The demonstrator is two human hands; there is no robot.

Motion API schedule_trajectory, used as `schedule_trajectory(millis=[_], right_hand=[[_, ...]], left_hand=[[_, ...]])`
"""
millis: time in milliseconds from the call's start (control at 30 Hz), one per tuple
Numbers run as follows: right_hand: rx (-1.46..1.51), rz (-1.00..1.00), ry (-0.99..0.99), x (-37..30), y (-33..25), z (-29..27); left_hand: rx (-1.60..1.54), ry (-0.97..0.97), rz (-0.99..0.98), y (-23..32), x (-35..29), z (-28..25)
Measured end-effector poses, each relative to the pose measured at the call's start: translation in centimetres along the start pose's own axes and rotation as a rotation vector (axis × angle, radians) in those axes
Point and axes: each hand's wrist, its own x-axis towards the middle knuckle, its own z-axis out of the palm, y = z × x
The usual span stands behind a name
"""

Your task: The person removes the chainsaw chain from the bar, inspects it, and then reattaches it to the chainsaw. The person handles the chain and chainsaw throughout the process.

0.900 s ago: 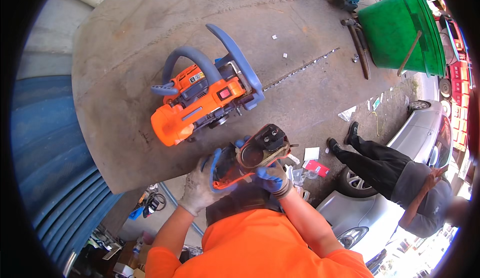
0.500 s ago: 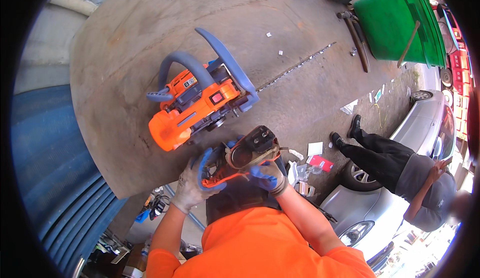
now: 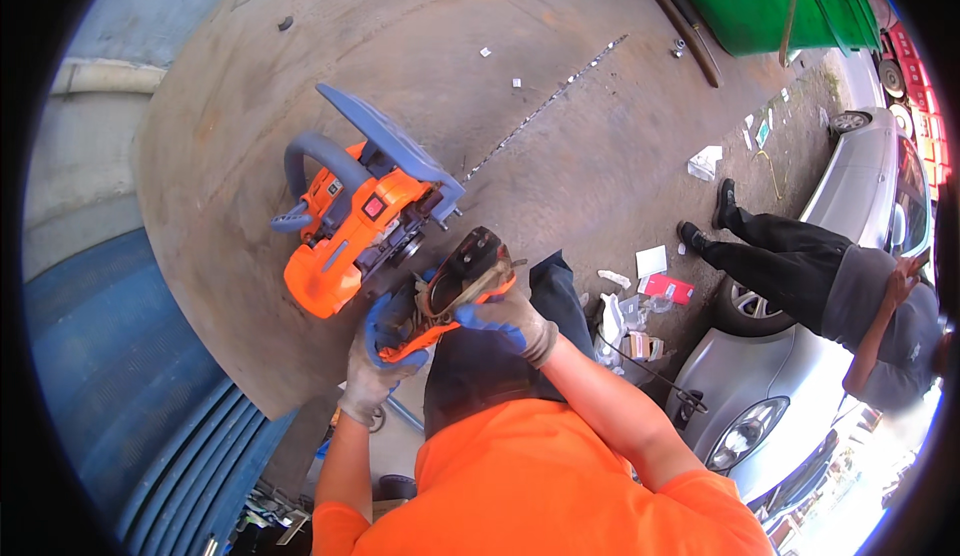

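while the chainsaw (image 3: 368,211) rests on the grey-brown work surface (image 3: 245,121), the orange-edged cover (image 3: 452,294) is up in front of the person, just on the near side of the saw, its dark hollow side turned up. the left hand (image 3: 378,351), in a grey and blue glove, is closed around its left end, thumb bent over the rim; the right hand (image 3: 510,323), gloved alike, grasps the near edge toward the other end, though the fingertips underneath are hidden

the cover looks like a moulded plastic shell, so i'd expect it to be light for its size and fairly stiff, with little give along the rim. the inside seems grimy and may be slippery; the coated gloves should help. the black block (image 3: 476,253) at its far end probably makes that end heavier. the outer rim near both ends is the sound place to hold; the thin curved band (image 3: 425,299) inside looks a poor one, as it might flex

as for writing, a red patch (image 3: 375,206) and a small pale label (image 3: 333,187) sit on the saw's body, but their print is too small to read, and no lettering shows on the cover
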Motion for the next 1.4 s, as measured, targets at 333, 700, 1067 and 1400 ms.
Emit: schedule_trajectory(millis=[333,700,1067,1400], right_hand=[[0.001,-0.021,0.021,0.8,0.9,0.0],[-0.187,-0.043,0.027,0.6,0.7,-0.9],[-0.181,-0.041,0.041,0.8,1.1,-2.1],[0.018,-0.050,-0.005,-0.1,0.6,-1.8]], left_hand=[[0.207,0.011,-0.128,0.4,0.0,-0.3],[0.301,0.037,-0.196,0.4,0.5,0.5],[0.284,0.092,-0.229,0.1,0.1,0.7],[0.415,0.045,-0.239,1.8,0.3,2.1]])
